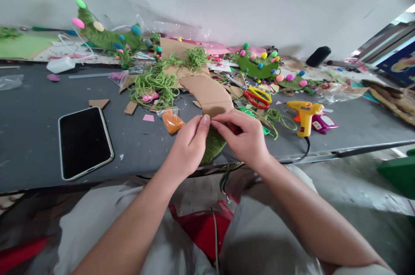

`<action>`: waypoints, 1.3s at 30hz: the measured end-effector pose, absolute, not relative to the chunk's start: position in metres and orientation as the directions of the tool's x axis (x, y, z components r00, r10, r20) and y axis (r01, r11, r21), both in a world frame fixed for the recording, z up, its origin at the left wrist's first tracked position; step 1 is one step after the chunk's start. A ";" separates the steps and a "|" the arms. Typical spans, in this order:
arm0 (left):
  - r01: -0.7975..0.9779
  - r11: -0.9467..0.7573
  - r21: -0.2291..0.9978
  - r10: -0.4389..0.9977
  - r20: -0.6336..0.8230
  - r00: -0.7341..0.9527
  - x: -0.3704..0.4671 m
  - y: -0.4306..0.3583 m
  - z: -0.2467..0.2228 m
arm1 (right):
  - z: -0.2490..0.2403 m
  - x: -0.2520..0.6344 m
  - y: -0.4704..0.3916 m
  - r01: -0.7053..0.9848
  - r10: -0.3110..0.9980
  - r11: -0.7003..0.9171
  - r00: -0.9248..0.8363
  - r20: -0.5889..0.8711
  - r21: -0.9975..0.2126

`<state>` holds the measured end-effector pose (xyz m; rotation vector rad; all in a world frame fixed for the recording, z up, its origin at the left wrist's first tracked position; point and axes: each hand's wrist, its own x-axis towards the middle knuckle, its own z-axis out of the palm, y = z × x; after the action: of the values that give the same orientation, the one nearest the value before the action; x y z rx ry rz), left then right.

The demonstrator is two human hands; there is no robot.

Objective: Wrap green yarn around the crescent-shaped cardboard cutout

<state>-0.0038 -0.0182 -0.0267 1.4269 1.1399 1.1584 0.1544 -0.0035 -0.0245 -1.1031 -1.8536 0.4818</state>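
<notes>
A curved cardboard piece [212, 93] reaches from my hands toward the back of the table. Its near end is wrapped in green yarn [214, 145]. My left hand [191, 141] is closed on the piece, thumb on top at the border between bare cardboard and yarn. At the same border, the fingertips of my right hand [244, 134] are pinched together against the right side; what lies between them is too small to make out. A tangled heap of loose green yarn [154, 89] lies beyond my left hand.
A tablet [84, 143] lies at left, a bag of orange material [171, 120] nearer my hands. To the right are scissors [258, 97] and a corded yellow glue gun [304, 115]. Yarn-wrapped crescents with coloured balls, one green crescent [106, 35] among them, stand along the wall.
</notes>
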 end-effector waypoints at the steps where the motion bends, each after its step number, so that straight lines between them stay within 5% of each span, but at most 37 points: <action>1: 0.128 -0.143 0.981 0.986 0.130 0.101 -0.003 -0.018 -0.027 | -0.025 0.154 -0.003 0.495 0.840 0.531 -0.201 0.505 -0.687; 9: 0.337 -0.193 0.922 0.972 0.226 -0.061 -0.016 -0.009 -0.029 | -0.024 0.164 -0.002 0.554 0.853 0.491 -0.150 0.500 -0.672; 31: 0.427 -0.211 0.879 0.953 0.282 -0.110 -0.032 -0.005 -0.024 | -0.024 0.179 -0.004 0.461 0.925 0.379 -0.149 0.351 -0.803; 35: 0.367 -0.226 0.902 0.963 0.264 -0.058 -0.036 -0.002 -0.026 | -0.019 0.185 0.001 0.432 0.916 0.387 -0.278 0.288 -0.814; 39: 0.291 -0.185 0.939 0.975 0.138 0.173 -0.042 -0.003 -0.025 | -0.022 0.195 0.011 0.326 0.795 0.493 -0.545 0.266 -0.806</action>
<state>-0.0423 -0.0029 -0.0247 1.6287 1.2320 1.0498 0.1954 0.0110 -0.0217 -0.9180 -2.1007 0.9486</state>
